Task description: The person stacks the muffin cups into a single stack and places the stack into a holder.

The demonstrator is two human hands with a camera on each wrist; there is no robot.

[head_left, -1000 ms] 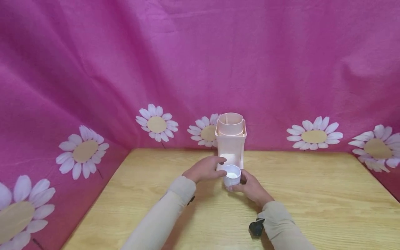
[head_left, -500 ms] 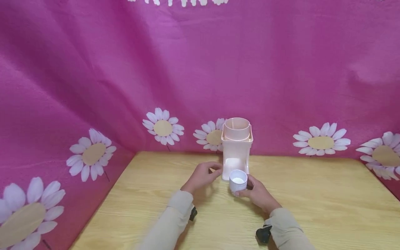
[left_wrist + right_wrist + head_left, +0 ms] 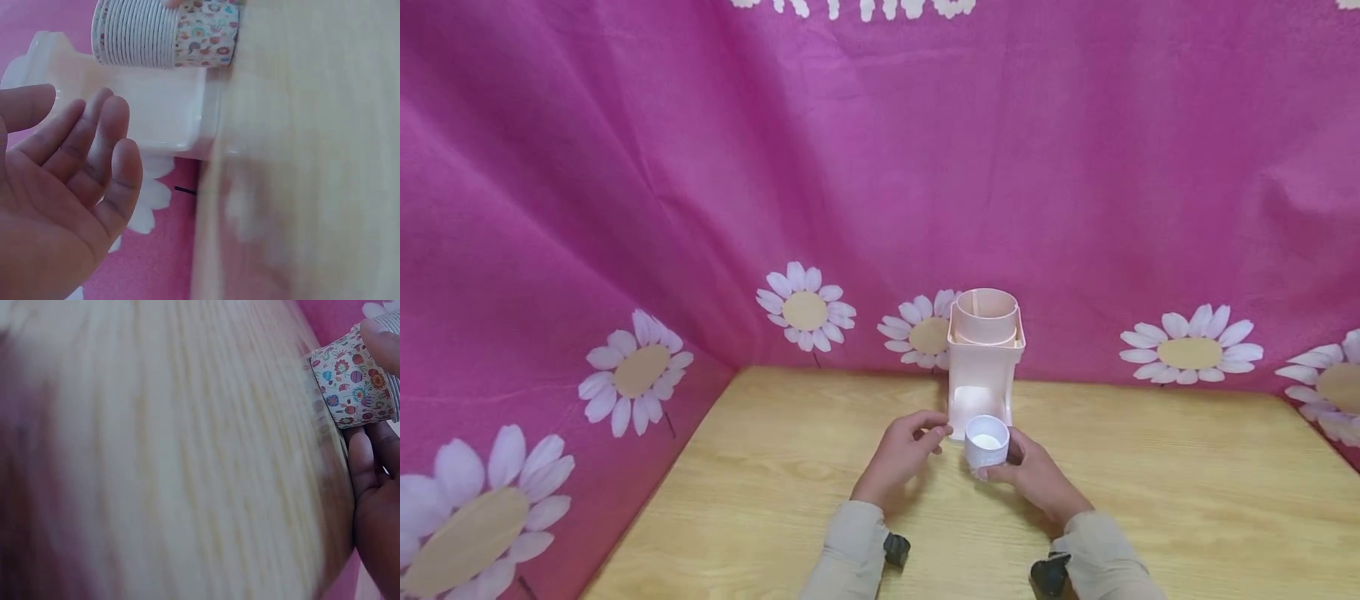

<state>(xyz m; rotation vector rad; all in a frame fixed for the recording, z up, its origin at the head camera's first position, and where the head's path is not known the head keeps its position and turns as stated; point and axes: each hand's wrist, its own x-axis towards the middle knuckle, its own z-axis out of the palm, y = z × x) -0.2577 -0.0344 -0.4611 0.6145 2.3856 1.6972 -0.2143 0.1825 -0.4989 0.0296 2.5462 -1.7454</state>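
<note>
A stack of small paper cups [image 3: 987,442] stands upright in front of the pale pink holder [image 3: 981,367], white inside at the top. Its bottom cup shows a colourful flower print in the right wrist view, where many white rims are nested above it. My right hand [image 3: 1041,482] grips the stack low on its right side, thumb in front. To the left, my left hand [image 3: 901,457] is apart from the cups, near the holder's lower left corner. Its fingers are loosely bent with nothing between them, as the left wrist view shows of the palm [image 3: 56,200].
The holder has a round open tube [image 3: 987,312] at its top and an open recess below. It stands near the back edge of a wooden table [image 3: 1150,500]. Behind and to the left hangs a magenta cloth [image 3: 865,167] with white daisies.
My left hand has come away from the cups' rim to the left. The right hand keeps its grip on the stack in front of the holder. The head view has shifted slightly.
</note>
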